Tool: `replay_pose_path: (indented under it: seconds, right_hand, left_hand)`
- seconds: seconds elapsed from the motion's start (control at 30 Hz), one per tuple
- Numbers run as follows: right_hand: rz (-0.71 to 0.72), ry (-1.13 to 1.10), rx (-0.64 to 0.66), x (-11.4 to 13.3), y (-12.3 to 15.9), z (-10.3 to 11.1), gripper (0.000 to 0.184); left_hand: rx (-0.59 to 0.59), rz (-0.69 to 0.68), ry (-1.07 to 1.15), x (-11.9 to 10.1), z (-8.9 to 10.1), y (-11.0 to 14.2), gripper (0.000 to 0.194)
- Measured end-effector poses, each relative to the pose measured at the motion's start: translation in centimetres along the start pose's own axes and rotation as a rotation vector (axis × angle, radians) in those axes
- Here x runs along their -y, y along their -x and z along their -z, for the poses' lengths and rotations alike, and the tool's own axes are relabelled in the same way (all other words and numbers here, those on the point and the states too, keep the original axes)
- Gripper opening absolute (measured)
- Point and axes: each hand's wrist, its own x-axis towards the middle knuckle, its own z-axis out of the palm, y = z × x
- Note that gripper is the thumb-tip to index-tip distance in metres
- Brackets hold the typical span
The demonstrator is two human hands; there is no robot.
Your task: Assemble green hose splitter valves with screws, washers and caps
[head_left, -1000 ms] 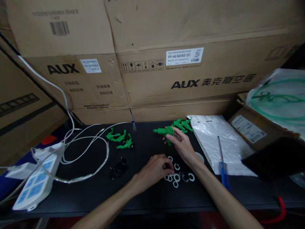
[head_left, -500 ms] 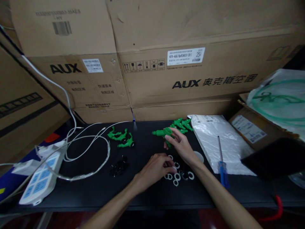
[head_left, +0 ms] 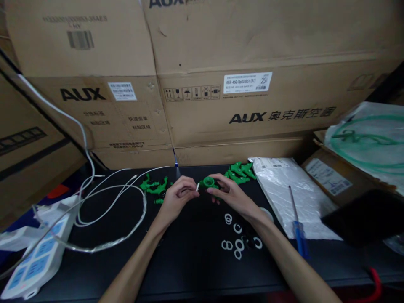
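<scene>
My right hand [head_left: 229, 189] is closed round a green plastic pipe fitting [head_left: 208, 182], its round opening facing up and toward me. Pinched in my left hand [head_left: 180, 194] is a white ring [head_left: 198, 187], seen edge-on, just left of the fitting and apart from it. Below my right hand, several loose white rings [head_left: 239, 245] lie on the black tabletop [head_left: 189, 261]. More green fittings [head_left: 240, 172] are piled behind my right hand. Another group of green fittings [head_left: 151, 185] lies to the left, partly hidden by my left hand.
A white plastic package [head_left: 280, 185] lies on the right, with a blue-handled screwdriver [head_left: 299, 235] on it. Beyond stands an open cardboard box [head_left: 331, 168] holding green tubing. White cables [head_left: 110, 235] and a power strip [head_left: 38, 261] occupy the left. Large cartons [head_left: 202, 122] wall off the back.
My left hand has lifted a white ring from the loose rings and carried it up and left beside the fitting. My right hand has turned the fitting and drawn it slightly toward me.
</scene>
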Motion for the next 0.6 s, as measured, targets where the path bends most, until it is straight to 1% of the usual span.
replay_pose_path:
  seconds: [0.07,0.17,0.23,0.33,0.43,0.6]
  right_hand:
    - [-0.026,0.0,0.019,-0.5,-0.1,-0.5,0.038]
    - [-0.07,0.002,0.043,-1.2,0.2,-1.0,0.036]
    - [-0.094,0.001,0.051,-1.4,0.5,-1.1,0.035]
    - [-0.119,-0.003,0.061,-1.6,0.7,-1.2,0.035]
    - [-0.128,-0.007,0.075,-1.8,0.9,-1.4,0.037]
    - [-0.133,0.0,0.116,-1.9,1.0,-1.6,0.038]
  left_hand:
    - [-0.01,-0.004,0.019,0.4,0.5,0.1,0.021]
    - [0.006,0.046,0.101,0.7,0.5,0.6,0.018]
    - [-0.016,0.084,0.159,0.8,0.4,0.9,0.018]
    - [-0.05,0.13,0.223,0.9,0.3,1.2,0.027]
    - [-0.032,0.146,0.202,1.1,0.5,1.3,0.033]
    - [-0.009,0.133,0.158,1.0,0.6,1.3,0.027]
